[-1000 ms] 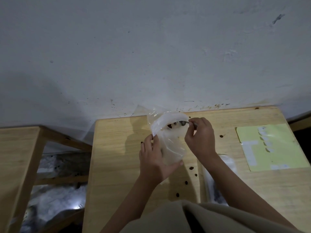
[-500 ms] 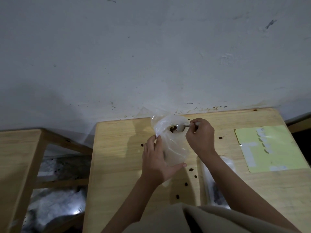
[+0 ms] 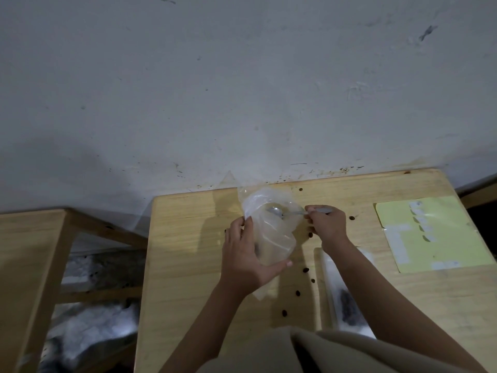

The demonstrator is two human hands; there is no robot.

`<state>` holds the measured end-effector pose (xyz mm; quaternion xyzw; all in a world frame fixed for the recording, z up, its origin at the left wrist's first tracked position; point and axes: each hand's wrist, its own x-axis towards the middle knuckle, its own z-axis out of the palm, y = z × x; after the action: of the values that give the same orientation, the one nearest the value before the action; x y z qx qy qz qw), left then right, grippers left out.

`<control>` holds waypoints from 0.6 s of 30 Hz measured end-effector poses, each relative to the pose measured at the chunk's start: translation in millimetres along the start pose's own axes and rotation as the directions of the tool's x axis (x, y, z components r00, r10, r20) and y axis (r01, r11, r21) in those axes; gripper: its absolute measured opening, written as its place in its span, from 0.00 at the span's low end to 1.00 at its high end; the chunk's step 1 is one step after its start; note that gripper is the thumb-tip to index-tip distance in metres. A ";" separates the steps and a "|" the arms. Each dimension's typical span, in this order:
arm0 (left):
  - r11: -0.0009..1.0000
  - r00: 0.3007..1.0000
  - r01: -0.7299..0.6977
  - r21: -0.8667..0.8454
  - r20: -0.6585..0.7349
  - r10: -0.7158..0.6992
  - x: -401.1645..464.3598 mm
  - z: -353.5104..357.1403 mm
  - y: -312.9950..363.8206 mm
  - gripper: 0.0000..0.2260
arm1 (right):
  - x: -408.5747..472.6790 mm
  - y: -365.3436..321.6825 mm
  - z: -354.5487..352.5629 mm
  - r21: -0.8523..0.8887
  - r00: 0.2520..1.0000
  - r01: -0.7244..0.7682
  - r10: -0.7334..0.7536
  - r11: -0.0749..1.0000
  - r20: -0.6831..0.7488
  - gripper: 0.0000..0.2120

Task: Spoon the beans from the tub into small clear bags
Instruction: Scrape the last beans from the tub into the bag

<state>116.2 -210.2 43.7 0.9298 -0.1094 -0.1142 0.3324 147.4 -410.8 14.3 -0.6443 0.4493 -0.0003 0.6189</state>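
My left hand (image 3: 246, 255) grips a small clear bag (image 3: 271, 224) from its left side and holds it upright with its mouth open, above the wooden table (image 3: 188, 251). My right hand (image 3: 326, 224) pinches the handle of a metal spoon (image 3: 279, 212). The spoon's bowl sits inside the bag's mouth and looks bare of beans. A clear tub (image 3: 347, 292) with dark beans lies under my right forearm, partly hidden. Loose beans (image 3: 305, 270) are scattered on the table between my arms.
A yellow-green sheet (image 3: 430, 235) with white patches lies at the table's right. The grey wall (image 3: 242, 90) runs right behind the table's far edge. A second wooden table (image 3: 29, 251) stands to the left across a gap, with pale bundles on the floor below.
The spoon held dark beans inside the bag's mouth before; now its bowl looks bare. My left hand has kept its hold on the bag, and my right hand has shifted slightly right.
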 end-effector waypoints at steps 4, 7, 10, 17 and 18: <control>1.000 1.000 0.017 -0.008 0.013 -0.017 -1.1 1.0 -5.6 0.55 | -4.4 6.6 2.0 0.135 0.987 -0.154 0.146 0.979 0.066 0.05; 0.999 0.999 0.042 -0.008 0.006 -0.042 -2.3 0.2 -9.4 0.54 | -7.6 11.1 4.0 0.203 0.976 -0.216 0.202 0.955 0.086 0.06; 0.998 0.998 0.055 0.007 -0.013 -0.055 -4.2 0.0 -12.7 0.54 | -10.2 11.2 6.4 0.306 0.957 -0.290 0.276 0.907 0.088 0.05; 0.994 0.993 0.111 0.012 -0.033 -0.110 -4.8 -1.3 -14.9 0.56 | -11.9 8.9 1.2 0.364 0.972 -0.224 0.233 0.904 0.019 0.04; 0.993 0.993 0.114 0.016 -0.030 -0.113 -4.6 -2.0 -15.1 0.56 | -13.1 8.5 -0.5 0.359 0.976 -0.210 0.218 0.909 0.017 0.03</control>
<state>114.3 -196.3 36.1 0.9390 -0.0524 -0.1184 0.3186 134.4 -402.1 14.9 -0.4673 0.5169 -0.0221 0.7169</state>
